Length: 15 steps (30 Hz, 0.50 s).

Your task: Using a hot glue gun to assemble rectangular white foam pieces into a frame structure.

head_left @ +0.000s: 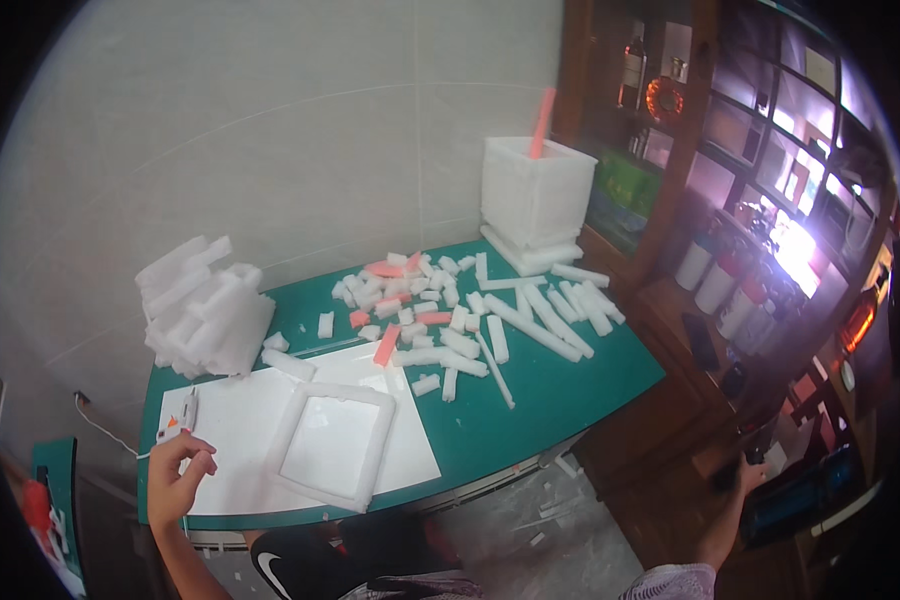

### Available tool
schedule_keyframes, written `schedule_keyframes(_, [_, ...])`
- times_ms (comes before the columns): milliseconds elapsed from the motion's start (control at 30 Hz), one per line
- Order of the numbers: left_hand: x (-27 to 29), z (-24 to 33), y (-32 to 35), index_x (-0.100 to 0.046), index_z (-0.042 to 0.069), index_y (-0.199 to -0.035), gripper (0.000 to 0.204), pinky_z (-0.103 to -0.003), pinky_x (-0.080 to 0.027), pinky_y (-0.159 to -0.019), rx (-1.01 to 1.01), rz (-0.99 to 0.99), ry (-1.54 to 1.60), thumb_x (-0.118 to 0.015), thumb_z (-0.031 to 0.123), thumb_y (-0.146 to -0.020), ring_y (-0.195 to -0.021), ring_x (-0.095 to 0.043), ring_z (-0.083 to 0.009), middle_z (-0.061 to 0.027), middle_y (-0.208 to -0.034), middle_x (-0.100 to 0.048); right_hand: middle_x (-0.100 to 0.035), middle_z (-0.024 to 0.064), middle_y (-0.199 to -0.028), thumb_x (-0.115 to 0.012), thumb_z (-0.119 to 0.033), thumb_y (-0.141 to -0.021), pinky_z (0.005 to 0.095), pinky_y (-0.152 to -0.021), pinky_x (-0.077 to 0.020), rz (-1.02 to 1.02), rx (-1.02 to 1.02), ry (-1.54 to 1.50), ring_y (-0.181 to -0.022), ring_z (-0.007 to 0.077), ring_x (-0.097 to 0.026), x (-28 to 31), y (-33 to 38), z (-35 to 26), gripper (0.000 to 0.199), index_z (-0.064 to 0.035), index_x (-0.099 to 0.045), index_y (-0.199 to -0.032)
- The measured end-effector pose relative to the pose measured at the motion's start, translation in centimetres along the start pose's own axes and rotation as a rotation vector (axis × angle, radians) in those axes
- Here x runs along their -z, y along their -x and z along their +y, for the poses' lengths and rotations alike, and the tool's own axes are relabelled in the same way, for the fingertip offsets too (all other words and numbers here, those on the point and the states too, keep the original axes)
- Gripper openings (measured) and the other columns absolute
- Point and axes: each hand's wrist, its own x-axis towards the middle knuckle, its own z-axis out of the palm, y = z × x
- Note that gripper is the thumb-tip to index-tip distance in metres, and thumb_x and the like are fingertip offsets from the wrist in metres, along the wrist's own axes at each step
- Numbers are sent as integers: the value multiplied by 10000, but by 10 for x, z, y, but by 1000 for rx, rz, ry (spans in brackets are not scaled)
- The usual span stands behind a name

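Observation:
My left hand (180, 474) hovers over the left edge of the table, its fingers curled in toward the thumb with nothing visible between them. Just beyond it lies a white glue gun (187, 408) with an orange mark, its cord running off to the left. A rectangular frame of white foam strips (378, 440) rests on a white board (420, 470), to the right of that hand. Away from the table at the lower right, my right hand (750, 476) is closed around something dark that I cannot make out, near the wooden cabinet.
Many white and pink foam pieces (460, 343) are scattered over the green table mat (600, 385). A foam stack (210, 315) stands at the left. At the back right is a white foam box (535, 190) with a pink strip (543, 122) upright in it. Wooden shelves (660, 225) adjoin the table.

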Motion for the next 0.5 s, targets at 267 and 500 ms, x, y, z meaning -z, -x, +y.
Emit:
schedule_keyframes(267, [-8,10,0,-611,-29,-846,99,-264,-477,-627,36,-46,-7,-581,64,-863,-649,-614,-136,-72,-699,-616,-491,268,-1210,-810,-436,-632,486,-933,-449,41,-1,-76,-1111,433,-522,-2,8,-8,798,-133,-437,-1270])
schedule_keyframes(500, [-18,23,14,-669,-18,-869,116,-280,-496,-653,59,-81,-34,-631,87,-839,-687,-640,-149,-91,-727,-667,-485,266,-1211,-818,-435,-637,479,-952,-443,55,42,-149,-1142,432,-496,23,39,1,908,-240,-387,-1413])
